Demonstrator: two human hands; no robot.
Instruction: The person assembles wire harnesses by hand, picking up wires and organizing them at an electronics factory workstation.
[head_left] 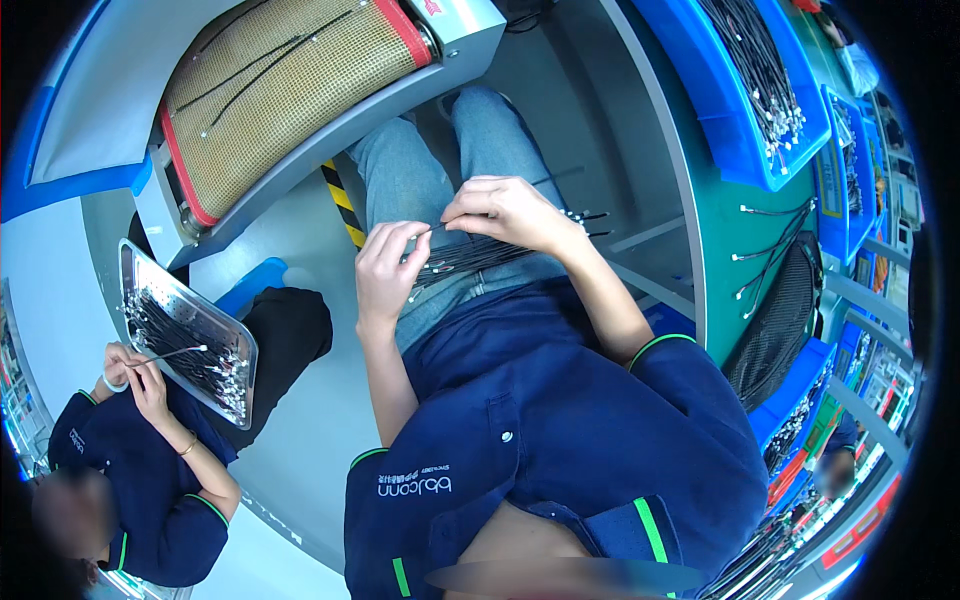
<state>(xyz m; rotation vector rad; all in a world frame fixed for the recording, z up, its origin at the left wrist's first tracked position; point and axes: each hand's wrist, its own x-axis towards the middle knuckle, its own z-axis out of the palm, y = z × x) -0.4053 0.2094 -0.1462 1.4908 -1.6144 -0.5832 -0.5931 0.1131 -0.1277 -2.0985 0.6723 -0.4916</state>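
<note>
My left hand (pixel 388 262) and my right hand (pixel 505 212) are close together above my lap, both with fingers pinched. Between their fingertips runs a short stretch of thin black cable (pixel 437 226), held from both sides. Its ends are hidden by the fingers or too small to make out. Under my hands a bundle of black cables (pixel 470 256) lies across my thighs. Small pale connectors show at the bundle's ends, to the right past my right wrist and at the left near my left hand.
Ahead on the left, a mesh conveyor belt (pixel 290 85) carries several black cables. At left a co-worker handles a cable over a metal tray (pixel 250 385) of cables. On the right, a green tabletop (pixel 722 250) holds loose cables (pixel 775 245), a black mesh object (pixel 780 325) and a blue bin (pixel 735 150).
</note>
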